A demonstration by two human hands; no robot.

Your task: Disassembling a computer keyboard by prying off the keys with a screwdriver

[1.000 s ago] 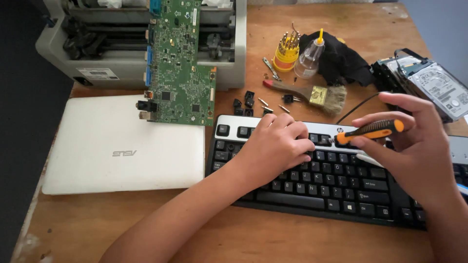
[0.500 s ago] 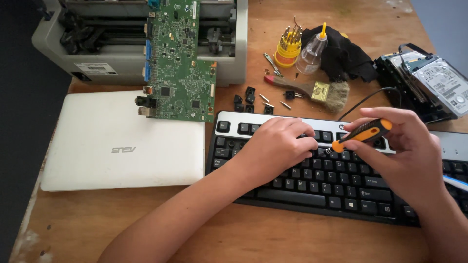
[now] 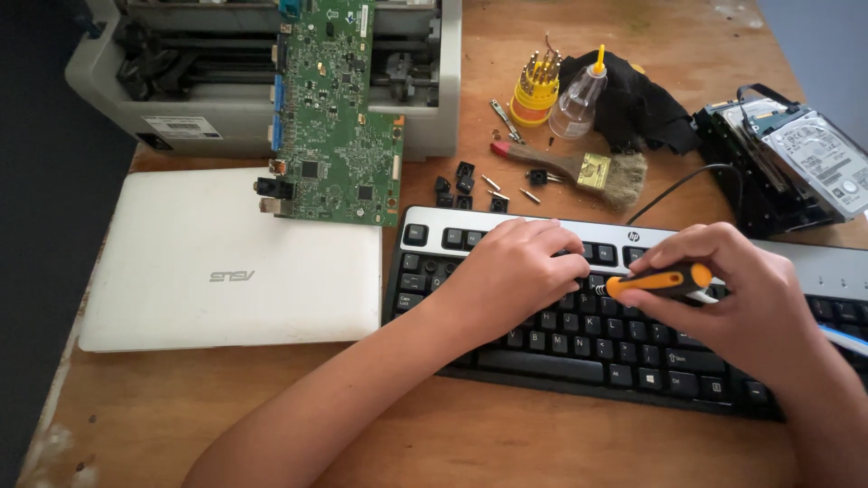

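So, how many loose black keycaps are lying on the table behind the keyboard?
5 loose keycaps: four clustered near the circuit board's corner, one beside the brush handle. Others may hide under the left hand.

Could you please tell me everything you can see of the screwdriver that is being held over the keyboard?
The screwdriver has a thick orange handle with black grip parts, plastic by its look. It lies nearly level, its tip end pointing left toward the left hand. The right hand wraps its rear, fingers over the top. A short dark metal stub shows at the front; the tip is hidden among the keys of the black keyboard.
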